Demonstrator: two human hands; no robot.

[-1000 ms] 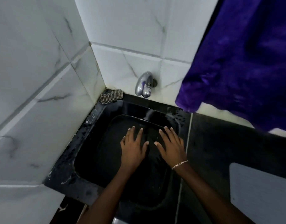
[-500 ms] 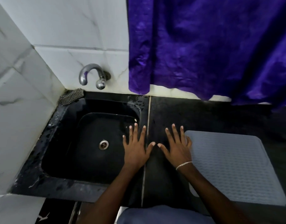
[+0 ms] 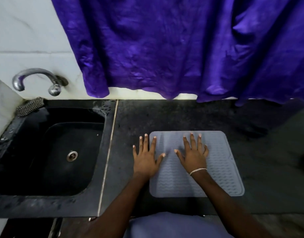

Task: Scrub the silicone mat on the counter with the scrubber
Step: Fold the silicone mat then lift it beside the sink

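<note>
A scrubber (image 3: 30, 107) lay at the far left corner of the desk, on the sink (image 3: 44, 206) rim against the wall, below a tap (image 3: 36, 79). It was well apart from both hands. A pale seam (image 3: 108, 152) ran from far to near between the sink and the rest of the desk (image 3: 182, 115).

Just right of the seam, the left hand (image 3: 146, 158) was spread flat with straight fingers and held nothing. Its palm was over bare desk at the mat's left edge, with its index finger and thumb over the mat (image 3: 221, 169). The grey mat lay flat near the desk's near edge.

The right hand (image 3: 193, 155), with a bracelet (image 3: 198, 170) at the wrist, was also flat, spread and empty, over the mat's far left part. Whether either palm pressed down I could not tell. A purple curtain (image 3: 165, 48) hung along the far edge.
</note>
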